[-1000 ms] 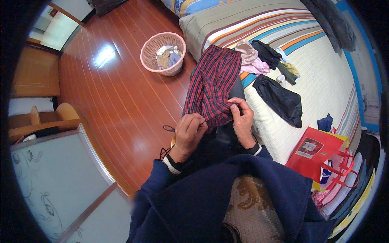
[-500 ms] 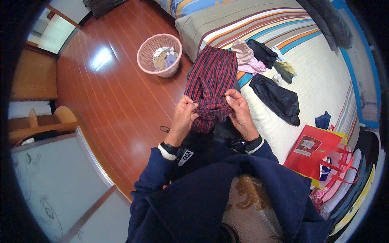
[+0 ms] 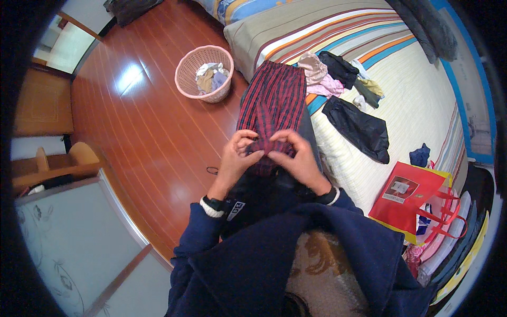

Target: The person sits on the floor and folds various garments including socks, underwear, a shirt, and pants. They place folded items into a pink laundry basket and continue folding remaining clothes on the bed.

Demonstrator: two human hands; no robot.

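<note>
A red-and-black plaid garment [image 3: 277, 90] lies lengthwise over my lap, its far end beside the bed's edge. My left hand [image 3: 237, 153] pinches the near end of the cloth between thumb and fingers. Close beside it, my right hand [image 3: 296, 156] pinches the same end, the two thumbs almost meeting. Between the hands the fabric is bunched into a narrow fold. Whether the garment is trousers or something else I cannot tell.
A pink woven basket [image 3: 182, 79] with crumpled clothes stands on the wooden floor. On the striped bed [image 3: 417, 95] at right lie a black garment [image 3: 356, 129] and a pile of small clothes [image 3: 327, 82]. A red bag [image 3: 406, 195] sits near right, a glass-panelled door [image 3: 74, 238] near left.
Both hands have come closer together, bringing the pinched cloth inward into a bunch. The garment's far part now lies flatter and straighter.
</note>
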